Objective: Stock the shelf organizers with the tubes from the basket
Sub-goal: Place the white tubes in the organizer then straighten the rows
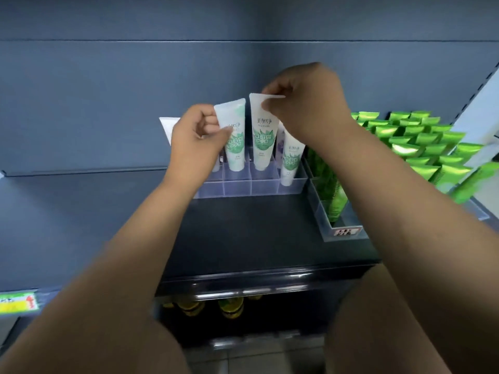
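The person's left hand (198,136) curls its fingers and thumb around the side of a white tube with green leaves (233,139), whose lower end sits down in a compartment of the clear organizer (237,184). The right hand (305,103) pinches the flat top seam of a second white tube (263,136), upright in the next compartment to the right. A third white tube (290,163) stands untouched at the organizer's right end. Right of the organizer, rows of bright green tubes (421,147) crowd the dark shelf (256,228).
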### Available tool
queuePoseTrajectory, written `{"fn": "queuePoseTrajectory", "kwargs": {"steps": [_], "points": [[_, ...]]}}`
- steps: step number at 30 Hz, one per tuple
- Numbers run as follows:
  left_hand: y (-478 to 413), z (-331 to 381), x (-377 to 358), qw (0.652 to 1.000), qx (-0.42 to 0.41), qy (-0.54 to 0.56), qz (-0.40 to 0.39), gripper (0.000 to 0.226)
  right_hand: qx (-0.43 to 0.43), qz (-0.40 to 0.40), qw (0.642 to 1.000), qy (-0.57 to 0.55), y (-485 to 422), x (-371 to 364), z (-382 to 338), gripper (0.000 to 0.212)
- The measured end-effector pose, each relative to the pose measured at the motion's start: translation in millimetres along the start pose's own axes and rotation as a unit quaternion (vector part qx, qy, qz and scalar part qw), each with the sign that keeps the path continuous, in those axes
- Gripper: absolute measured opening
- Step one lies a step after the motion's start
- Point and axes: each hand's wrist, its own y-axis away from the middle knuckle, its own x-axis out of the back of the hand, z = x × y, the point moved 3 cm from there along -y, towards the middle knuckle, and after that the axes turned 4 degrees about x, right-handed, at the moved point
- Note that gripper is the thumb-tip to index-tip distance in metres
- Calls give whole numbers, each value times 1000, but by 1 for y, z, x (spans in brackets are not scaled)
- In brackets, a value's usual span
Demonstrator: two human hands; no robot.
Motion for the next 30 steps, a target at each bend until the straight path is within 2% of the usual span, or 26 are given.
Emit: {"fn": "queuePoseTrajectory", "kwargs": {"steps": [4, 9, 15, 21, 30], "points": [[-8, -17, -13, 997, 31, -62, -40, 22, -36, -13, 999, 38, 0, -21, 17, 16], [-16, -31, -12, 990, 47, -122, -49, 21, -52, -34, 998, 28, 4, -42, 28, 19], [-21, -44, -17, 988, 76, -131, -24, 20, -8, -59, 993, 102, 7, -62, 32, 18], [-18, -53, -20, 984, 85, -152, -41, 24, 19, -57, 989, 133, 10, -72, 39, 14], [-18, -55, -11, 984, 97, -149, -14, 20, 14, -59, 988, 144, 14, -84, 50, 14]]}}
